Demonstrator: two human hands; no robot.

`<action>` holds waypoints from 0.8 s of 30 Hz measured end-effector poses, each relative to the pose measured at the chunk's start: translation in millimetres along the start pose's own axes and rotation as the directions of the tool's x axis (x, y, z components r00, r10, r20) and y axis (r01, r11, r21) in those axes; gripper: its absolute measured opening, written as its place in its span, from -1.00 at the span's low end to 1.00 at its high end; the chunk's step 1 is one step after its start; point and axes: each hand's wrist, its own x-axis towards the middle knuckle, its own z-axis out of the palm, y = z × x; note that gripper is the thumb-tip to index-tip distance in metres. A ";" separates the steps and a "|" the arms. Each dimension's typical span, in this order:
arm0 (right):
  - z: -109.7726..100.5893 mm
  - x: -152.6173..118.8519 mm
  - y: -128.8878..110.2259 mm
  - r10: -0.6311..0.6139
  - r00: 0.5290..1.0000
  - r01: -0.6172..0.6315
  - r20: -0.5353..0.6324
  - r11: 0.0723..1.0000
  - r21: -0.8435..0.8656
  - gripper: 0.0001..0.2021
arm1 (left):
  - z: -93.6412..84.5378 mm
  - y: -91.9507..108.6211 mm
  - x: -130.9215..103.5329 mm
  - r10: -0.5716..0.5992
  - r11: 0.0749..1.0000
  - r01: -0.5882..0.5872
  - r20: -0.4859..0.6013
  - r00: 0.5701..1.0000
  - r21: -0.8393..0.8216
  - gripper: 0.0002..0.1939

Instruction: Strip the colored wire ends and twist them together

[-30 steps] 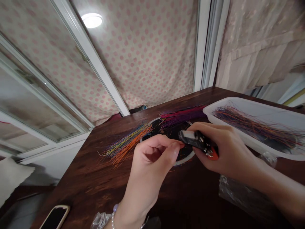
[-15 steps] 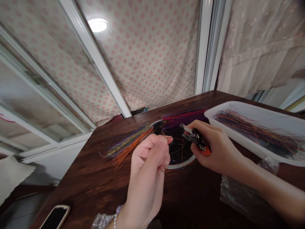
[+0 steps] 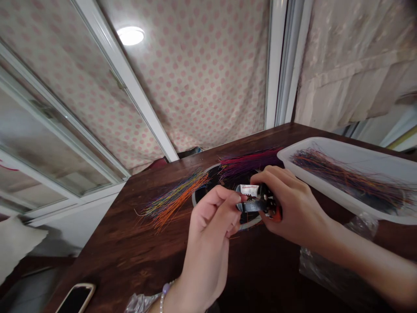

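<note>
My left hand (image 3: 211, 221) is closed in a pinch, fingertips together on what looks like a thin wire, mostly hidden by the fingers. Wrapped in my right hand (image 3: 293, 202) is a wire stripper (image 3: 256, 205) with dark metal jaws, notched teeth and an orange handle. Its jaws are apart, right at my left fingertips. Both hands are over a round black tray with a pale rim (image 3: 194, 199). Left of it lies a bundle of orange wires (image 3: 179, 202) beside blue and yellow ones. Purple and red wires (image 3: 247, 163) rest across its far side.
A white plastic bin (image 3: 321, 189) holding a tangle of colored wires (image 3: 345, 176) stands at the right. Clear plastic wrap (image 3: 321, 265) lies under my right forearm. A phone (image 3: 76, 299) sits at the near left of the dark wooden table (image 3: 140, 256).
My right hand has turned the stripper and brought its jaws left to my left fingertips. My left hand has shifted slightly right, still pinched.
</note>
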 end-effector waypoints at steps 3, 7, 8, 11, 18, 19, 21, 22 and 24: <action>-0.5 0.6 -0.6 -0.001 1.000 0.001 0.008 1.000 -0.002 -0.70 | 1.4 0.9 -0.3 0.009 1.000 -0.009 -0.008 1.000 -0.005 -0.91; -1.2 1.1 -1.3 -0.008 1.000 0.008 0.008 1.000 -0.002 -0.70 | 2.7 1.3 -0.2 0.006 1.000 -0.006 -0.007 1.000 -0.022 -0.89; -1.4 1.1 -1.4 -0.009 1.000 0.009 0.007 1.000 -0.003 -0.70 | 2.7 1.1 0.0 0.003 1.000 -0.003 -0.006 1.000 -0.025 -0.89; -1.7 1.2 -1.4 -0.012 1.000 0.012 0.002 1.000 -0.004 -0.71 | 2.7 0.5 0.3 -0.004 1.000 0.004 -0.002 1.000 -0.030 -0.91; -1.7 1.3 -0.3 -0.020 1.000 0.020 0.006 1.000 -0.004 -0.71 | 4.3 1.0 -0.8 -0.017 0.999 0.018 0.017 1.000 -0.045 -0.90; -1.9 1.3 -0.1 -0.021 1.000 0.021 0.005 1.000 -0.004 -0.71 | 4.3 1.3 -1.0 -0.021 0.999 0.022 0.019 1.000 -0.047 -0.89; -2.4 1.3 0.3 -0.025 1.000 0.025 0.009 1.000 0.001 -0.70 | 4.0 1.8 -1.4 -0.029 0.998 0.030 0.023 0.999 -0.046 -0.88; -2.6 1.3 0.4 -0.026 1.000 0.026 0.011 1.000 0.005 -0.70 | 3.9 2.1 -1.6 -0.033 0.998 0.034 0.026 0.999 -0.044 -0.88; -2.9 1.5 0.6 -0.025 1.000 0.025 0.016 1.000 0.012 -0.69 | 3.6 2.7 -2.2 -0.036 0.999 0.037 0.031 0.999 -0.039 -0.88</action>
